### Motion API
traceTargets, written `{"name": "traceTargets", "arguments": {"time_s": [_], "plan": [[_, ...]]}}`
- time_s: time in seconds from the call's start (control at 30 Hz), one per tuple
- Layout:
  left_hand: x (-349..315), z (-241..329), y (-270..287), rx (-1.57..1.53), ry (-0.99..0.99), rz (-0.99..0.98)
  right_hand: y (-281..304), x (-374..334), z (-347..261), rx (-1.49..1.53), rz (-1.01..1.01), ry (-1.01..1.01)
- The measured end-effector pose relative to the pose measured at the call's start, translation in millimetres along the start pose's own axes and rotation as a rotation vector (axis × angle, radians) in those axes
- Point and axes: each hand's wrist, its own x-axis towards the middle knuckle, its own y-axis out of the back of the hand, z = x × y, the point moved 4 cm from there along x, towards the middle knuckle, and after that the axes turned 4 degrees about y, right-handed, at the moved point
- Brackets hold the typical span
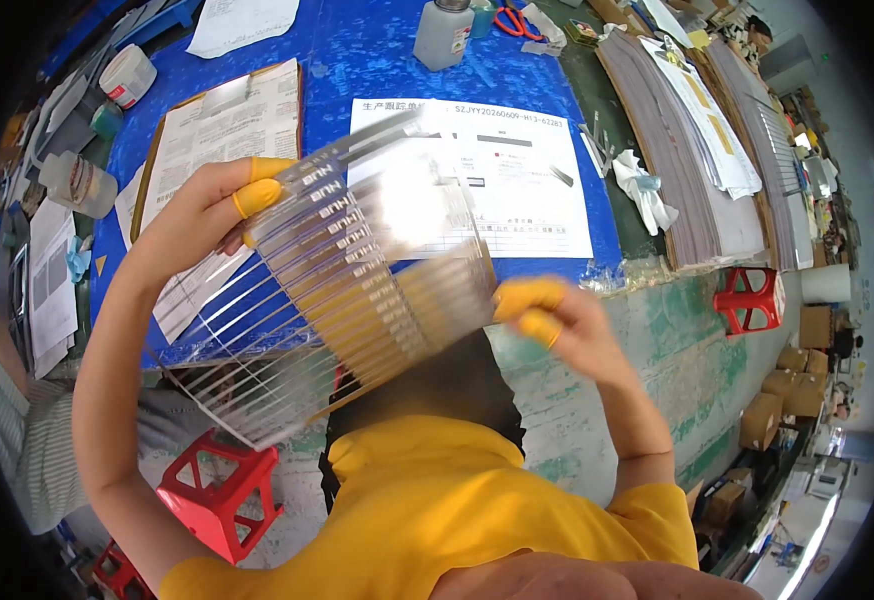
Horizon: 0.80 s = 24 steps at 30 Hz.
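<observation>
My left hand [219,210], with yellow finger cots on its fingertips, is closed on the upper left edge of a thin, shiny metal sheet [342,262]. The sheet is tilted above the table's front edge. Narrow parallel strips with cut-out lettering run across it, with open gaps on its left part and a bright glare at its upper right. At the sheet's right edge is my right hand [555,322], also in yellow finger cots and blurred. Its fingers are curled together by the edge; whether they touch the sheet or hold something small is unclear.
On the blue table [347,40] lie a printed paper [547,215] and a newspaper-covered board [197,140]. A grey bottle [444,35] and red-handled scissors [517,22] are at the back. Stacked boards [692,160] stand right. Red stools [219,495] are on the floor.
</observation>
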Motion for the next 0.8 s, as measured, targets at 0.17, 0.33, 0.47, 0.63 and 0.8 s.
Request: {"name": "traceTargets", "arguments": {"time_s": [0.17,0.33,0.47,0.63,0.8], "plan": [[14,22,-25,0.122,-0.098,-0.167,16,39,2,0.073,0.139,0.207],[21,30,-41,0.338,-0.264,-0.139,-25,51,34,0.576,-0.003,-0.017],[4,26,-47,0.724,-0.467,0.187,-31,53,35,0.556,0.150,0.024],[-2,25,-54,0.922,-0.298,0.416,-39,55,41,0.503,0.190,-0.024],[28,3,-59,0.736,-0.307,0.433,-15,61,28,0.157,0.200,0.012]]}}
